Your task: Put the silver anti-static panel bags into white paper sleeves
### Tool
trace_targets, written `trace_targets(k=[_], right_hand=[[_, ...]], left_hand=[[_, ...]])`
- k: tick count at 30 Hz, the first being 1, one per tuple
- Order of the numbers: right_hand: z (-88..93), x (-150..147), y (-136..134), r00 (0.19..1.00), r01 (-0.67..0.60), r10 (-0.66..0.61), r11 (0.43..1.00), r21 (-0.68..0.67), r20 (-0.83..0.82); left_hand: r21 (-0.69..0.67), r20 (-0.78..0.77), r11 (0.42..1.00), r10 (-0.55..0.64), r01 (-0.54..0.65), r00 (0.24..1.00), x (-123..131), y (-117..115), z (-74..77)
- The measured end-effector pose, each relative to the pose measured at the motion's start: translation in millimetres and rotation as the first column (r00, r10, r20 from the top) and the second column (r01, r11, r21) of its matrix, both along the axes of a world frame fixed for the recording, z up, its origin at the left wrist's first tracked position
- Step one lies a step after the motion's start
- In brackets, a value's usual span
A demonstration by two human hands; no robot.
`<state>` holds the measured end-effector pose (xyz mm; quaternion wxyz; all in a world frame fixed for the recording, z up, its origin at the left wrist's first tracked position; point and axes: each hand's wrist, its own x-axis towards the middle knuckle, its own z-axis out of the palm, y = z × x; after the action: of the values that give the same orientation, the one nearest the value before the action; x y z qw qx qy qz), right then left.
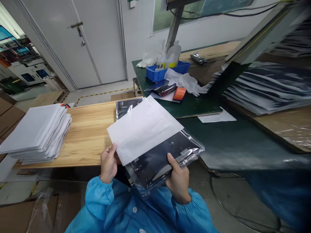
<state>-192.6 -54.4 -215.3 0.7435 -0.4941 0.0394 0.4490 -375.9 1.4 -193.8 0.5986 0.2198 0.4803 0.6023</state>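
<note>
Between my hands is a flat dark panel in a clear plastic bag [155, 158], partly inside or under a white foam sleeve [148, 129]; which of the two, I cannot tell. My left hand [109, 164] pinches the left corner of the white sleeve. With its thumb on top, my right hand [178, 178] grips the near right edge of the bagged panel, its other fingers hidden underneath. Behind the sleeve, another bagged dark panel [125, 107] lies on the wooden table [89, 129].
To the left stands a stack of white sleeves [36, 129]. On the green table [201, 108] are a blue tray [156, 74] with bottles, white gloves [186, 81] and an orange tape roll [179, 94]. Layered dark sheets [269, 87] are piled at right, behind a slanted post [233, 71].
</note>
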Motion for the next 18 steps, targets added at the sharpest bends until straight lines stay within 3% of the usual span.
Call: trace_targets(k=[11, 18], right_hand=[[0.7, -3.8, -1.9, 0.999, 0.049, -0.049, 0.999, -0.006, 0.008], [-2.6, -7.5, -5.2, 0.998, 0.054, -0.054, 0.998, -0.011, 0.034]], left_hand=[[-0.075, -0.010, 0.997, -0.013, 0.012, 1.000, -1.2, -2.6, -3.7], [0.100, -0.040, 0.979, 0.181, -0.176, 0.983, 2.8, -1.4, -7.1]])
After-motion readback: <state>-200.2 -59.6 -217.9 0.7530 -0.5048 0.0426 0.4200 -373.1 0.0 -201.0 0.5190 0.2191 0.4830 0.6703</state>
